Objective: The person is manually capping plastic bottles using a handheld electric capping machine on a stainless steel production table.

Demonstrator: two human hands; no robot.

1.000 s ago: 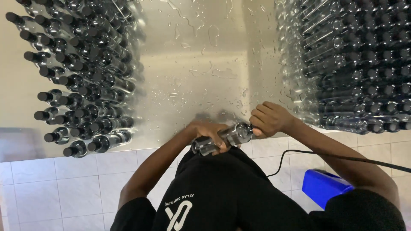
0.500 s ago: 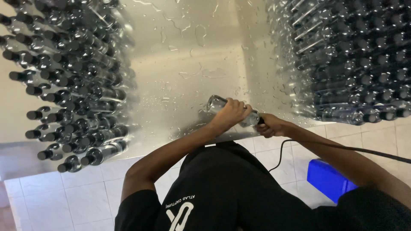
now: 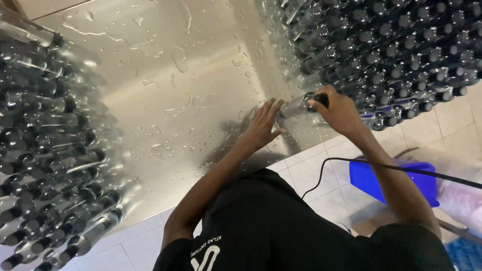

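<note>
Wet steel table (image 3: 165,90), glare on top; white tiled floor (image 3: 321,175); blue bin (image 3: 401,181) beside.

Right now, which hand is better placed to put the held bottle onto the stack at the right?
Probably the right hand: it grips the bottle by its cap, beside the right stack. The left hand only touches its base.

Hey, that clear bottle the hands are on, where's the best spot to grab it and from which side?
Probably around the clear body, coming from above. The bottle lies on its side on the wet metal table, so its round barrel is exposed on top. The right hand already covers the dark cap end; the left hand is at the other end.
</note>
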